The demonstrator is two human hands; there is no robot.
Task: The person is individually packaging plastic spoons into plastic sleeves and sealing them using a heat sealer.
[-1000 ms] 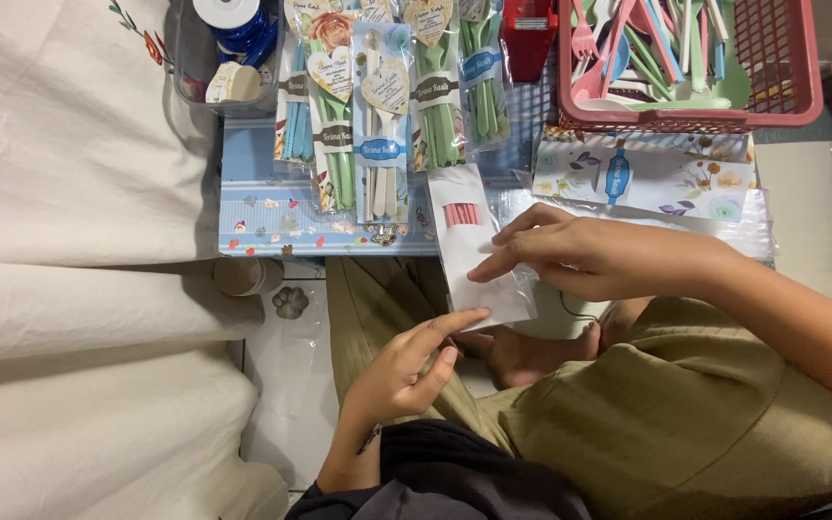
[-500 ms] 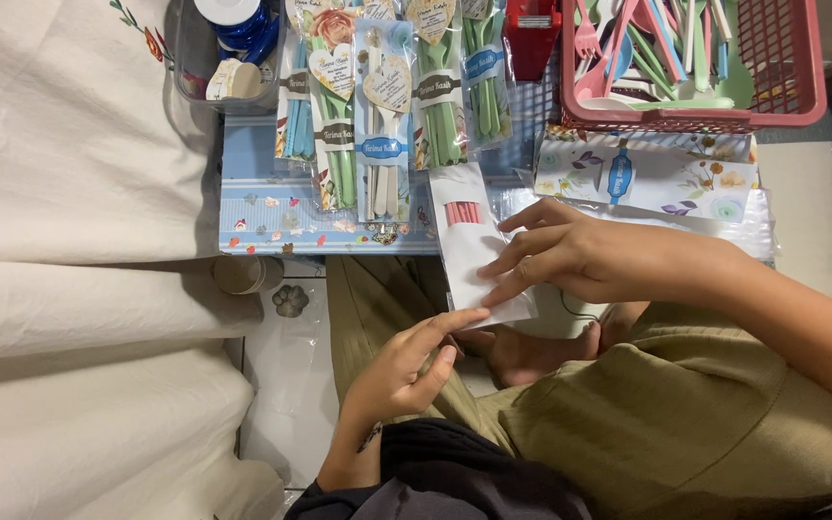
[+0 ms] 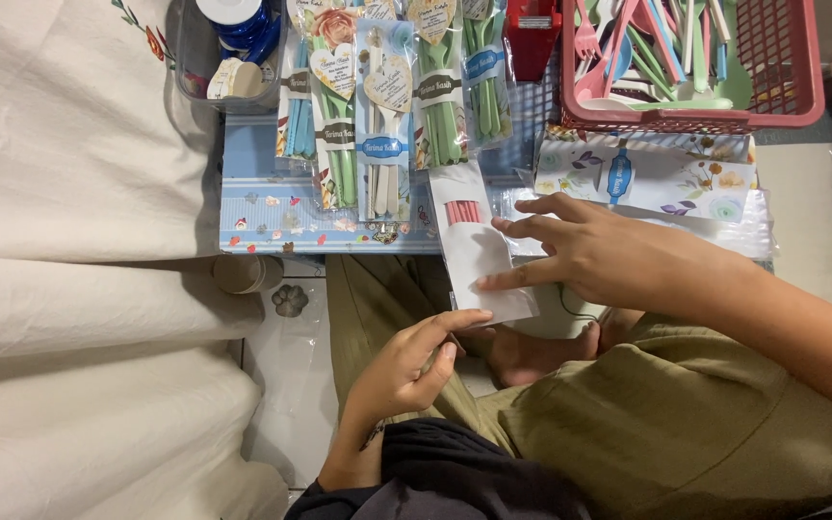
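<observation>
At the centre of the frame, the right hand [image 3: 618,258] presses spread fingers [image 3: 517,279] flat on a white packet [image 3: 479,252] with pink cutlery inside. Just below, the left hand [image 3: 406,371] curls loosely, fingers half open, its fingertip near the packet's lower edge, holding nothing.

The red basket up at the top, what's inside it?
The red basket holds loose plastic forks and spoons in pink, green, blue and white, piled criss-cross. Whatever lies beneath the pile is covered, and the picture's top edge cuts off the basket's far side.
</observation>
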